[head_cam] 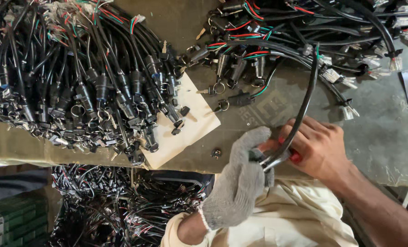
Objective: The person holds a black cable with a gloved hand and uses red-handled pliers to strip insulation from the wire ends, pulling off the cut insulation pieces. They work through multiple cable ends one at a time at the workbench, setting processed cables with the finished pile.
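Head view. Left hand (240, 183), in a grey knit glove, lower centre of the frame, closed around the near end of a black cable (304, 103). Right hand (316, 146), bare, just right of it, fingers curled and gripping a red-handled tool (295, 157) pressed against the same cable end; the two hands touch. What the tool's tip is doing is hidden between the fingers.

The cable's long axis runs from the hands upward and slightly right, bowing in a gentle arc toward the upper right of the frame, where it joins a tangle of black leads with red and green wires and clear plastic connectors (336, 75).

Table (387, 137): dull olive-grey top, scuffed. Upper left carries a dense heap of black cable assemblies (85, 87) with cylindrical plugs and small metal rings, plug ends pointing toward the near edge. A tan card sheet (192, 128) lies partly under that heap. A small dark loose part (216, 152) sits alone near the table's edge, left of the gloved hand.

Below the table edge, lower left: more bundled wiring (121, 206) on the floor.
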